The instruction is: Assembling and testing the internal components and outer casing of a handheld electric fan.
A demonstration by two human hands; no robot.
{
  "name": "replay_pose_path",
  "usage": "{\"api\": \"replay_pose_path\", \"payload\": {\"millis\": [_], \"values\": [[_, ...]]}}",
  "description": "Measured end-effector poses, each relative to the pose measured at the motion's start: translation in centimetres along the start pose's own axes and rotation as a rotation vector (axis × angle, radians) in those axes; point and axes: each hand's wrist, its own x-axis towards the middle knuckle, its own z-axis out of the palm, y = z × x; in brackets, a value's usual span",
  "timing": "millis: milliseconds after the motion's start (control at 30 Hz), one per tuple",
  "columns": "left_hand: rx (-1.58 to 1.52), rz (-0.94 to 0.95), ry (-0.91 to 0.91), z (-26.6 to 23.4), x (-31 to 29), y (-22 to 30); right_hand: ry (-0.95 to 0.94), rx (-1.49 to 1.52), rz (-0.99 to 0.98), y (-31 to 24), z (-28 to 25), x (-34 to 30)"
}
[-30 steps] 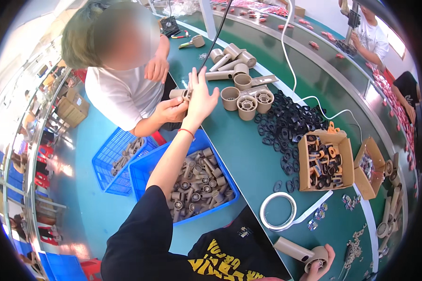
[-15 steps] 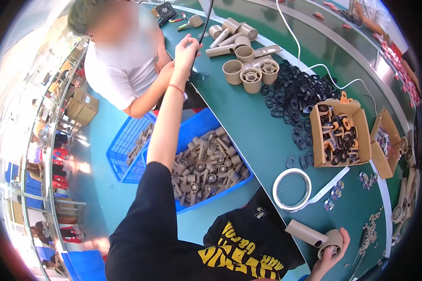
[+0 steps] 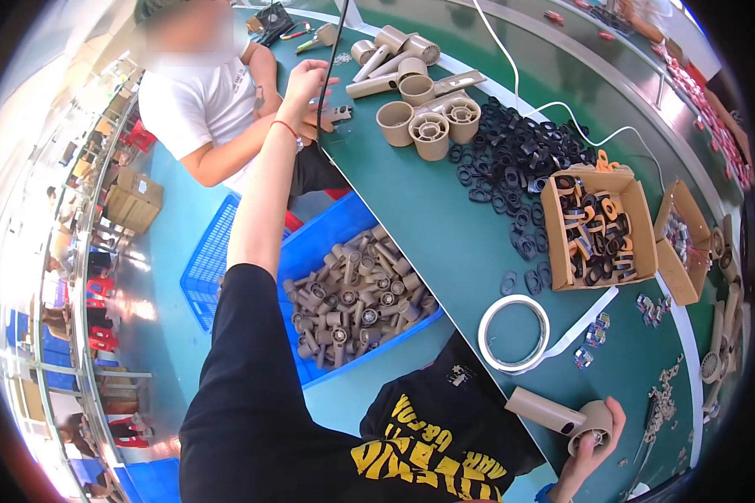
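Note:
My left arm stretches far up across the view. My left hand (image 3: pixel 307 82) is closed, its curled fingers round a thin black cable (image 3: pixel 334 50) that hangs by the bench edge. At the lower right, my right hand (image 3: pixel 600 440) grips a beige hair-dryer-shaped plastic housing (image 3: pixel 547 410) by its round barrel. The housing's handle points left over the bench edge, and my thumb is at the barrel's opening. Below my left hand, a co-worker's hand (image 3: pixel 315 127) is beside a small grey part (image 3: pixel 341 113).
Beige housings (image 3: pixel 432 134) and black rings (image 3: pixel 512 151) cover the far bench. A cardboard box (image 3: pixel 608 283) holds black and orange rings. Nearer lie a white tape roll (image 3: pixel 485 335) and small circuit boards (image 3: pixel 596 331). A blue crate (image 3: pixel 352 356) of beige parts stands below the bench edge.
The whole view has shifted slightly, so the bench things appear farther left. The co-worker leans back a little, and a grey part now shows by their hand. My right hand still holds the housing.

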Motion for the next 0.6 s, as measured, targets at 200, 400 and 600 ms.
{"api": "replay_pose_path", "payload": {"millis": [200, 400, 600], "values": [[1.027, 0.160, -0.338, 0.6, -2.4, 1.6, 0.013, 0.005, 0.013, -0.5, 0.4, 0.2], [1.474, 0.486, -0.354, -1.2, -1.2, -0.8, 0.016, 0.012, -0.003, -0.4, 0.4, 0.1], [1.070, 0.403, -0.275, -1.8, -0.6, -1.2, 0.001, -0.004, 0.002, -0.7, 0.4, 0.0]]}}
